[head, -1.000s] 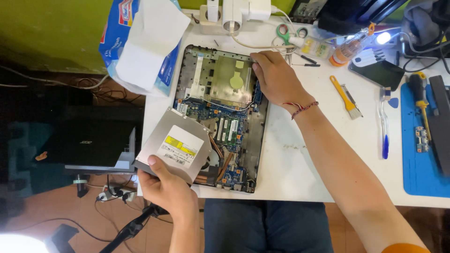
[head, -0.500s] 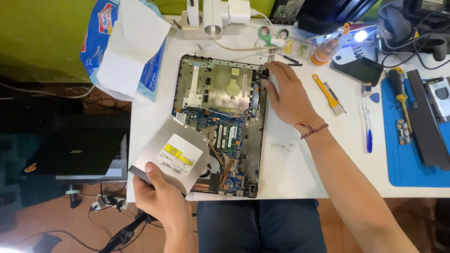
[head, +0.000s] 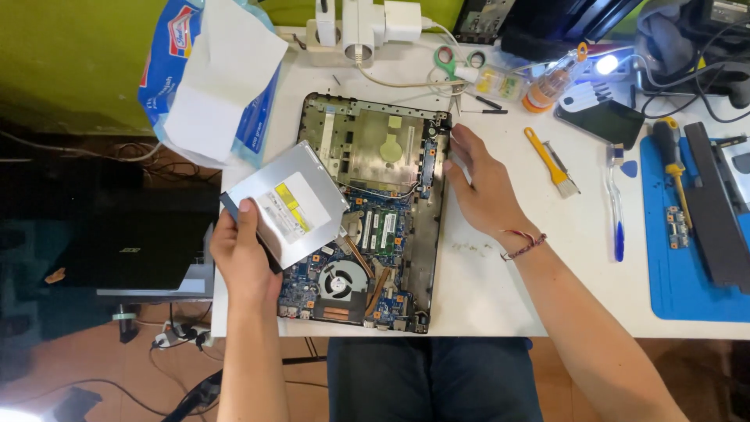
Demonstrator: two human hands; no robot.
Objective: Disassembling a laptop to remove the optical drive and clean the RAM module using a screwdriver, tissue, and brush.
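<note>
— Where's the optical drive right now?

— In your left hand, lifted at the nine o'clock edge of the opened laptop base. Your fingers are wrapped tight round its near corner, thumb on top, and its far corner hangs over the circuit board.

— And my right hand?

— Flat and spread at the three o'clock edge of the base, fingers loose, gripping nothing, just touching the frame and the bench.

— How do I handle this well?

— I'd keep the drive level and slide it straight along its bay line rather than tilting it; a dipped corner could scrape the memory sticks or the fan just beneath. Press down with your right palm so the base can't skate.

— Anything around to mind?

— The blue bag with white paper lies at eleven o'clock, close to the drive's back edge. The yellow-handled brush and the blue pen sit well apart at three o'clock, before the blue mat.
</note>
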